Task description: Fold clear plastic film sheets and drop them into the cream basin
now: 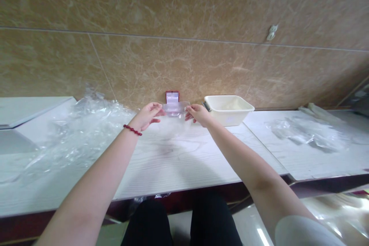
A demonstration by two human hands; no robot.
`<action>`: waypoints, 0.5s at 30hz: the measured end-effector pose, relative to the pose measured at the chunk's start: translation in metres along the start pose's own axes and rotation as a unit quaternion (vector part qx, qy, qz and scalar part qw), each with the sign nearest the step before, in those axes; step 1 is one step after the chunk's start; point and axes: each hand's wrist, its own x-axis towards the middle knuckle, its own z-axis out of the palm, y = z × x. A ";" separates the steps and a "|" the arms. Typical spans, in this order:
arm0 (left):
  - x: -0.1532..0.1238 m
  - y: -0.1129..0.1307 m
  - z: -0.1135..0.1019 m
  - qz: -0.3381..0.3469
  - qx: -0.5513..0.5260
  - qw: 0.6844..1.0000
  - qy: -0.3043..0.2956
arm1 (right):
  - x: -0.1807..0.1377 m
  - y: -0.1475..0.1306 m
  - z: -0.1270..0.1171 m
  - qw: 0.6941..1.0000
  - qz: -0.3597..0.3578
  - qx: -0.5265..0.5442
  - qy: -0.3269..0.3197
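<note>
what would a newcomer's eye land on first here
Probably the two bare hands at the centre, left hand and right hand, with a piece of clear plastic between their fingertips and a dark red bracelet on the left wrist. Next, the big shiny plastic heap to the left, and the cream bin just right of the right hand, near the wall.

They wear a dark red beaded bracelet [132, 130], a short whitish sleeve [302, 232] and plain black trousers [150, 223]
</note>
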 end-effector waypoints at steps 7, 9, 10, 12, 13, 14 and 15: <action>0.002 0.000 0.005 -0.049 -0.047 0.994 -0.082 | -0.006 -0.032 -0.009 0.999 0.008 0.046 -0.003; 0.002 -0.005 0.007 -0.067 -0.090 0.990 -0.087 | -0.010 -0.037 -0.013 0.997 0.011 0.075 -0.023; 0.002 -0.006 0.008 -0.075 -0.112 0.987 -0.092 | -0.012 -0.039 -0.015 0.996 0.016 0.085 -0.035; 0.001 -0.007 0.011 -0.093 -0.143 0.980 -0.105 | -0.015 -0.040 -0.017 0.994 0.029 0.090 -0.057; 0.001 -0.007 0.012 -0.100 -0.152 0.977 -0.111 | -0.016 -0.039 -0.018 0.993 0.037 0.088 -0.066; 0.000 -0.006 0.013 -0.104 -0.155 0.976 -0.114 | -0.017 -0.039 -0.019 0.993 0.044 0.084 -0.071; 0.000 -0.006 0.014 -0.106 -0.154 0.975 -0.118 | -0.017 -0.038 -0.020 0.993 0.052 0.080 -0.071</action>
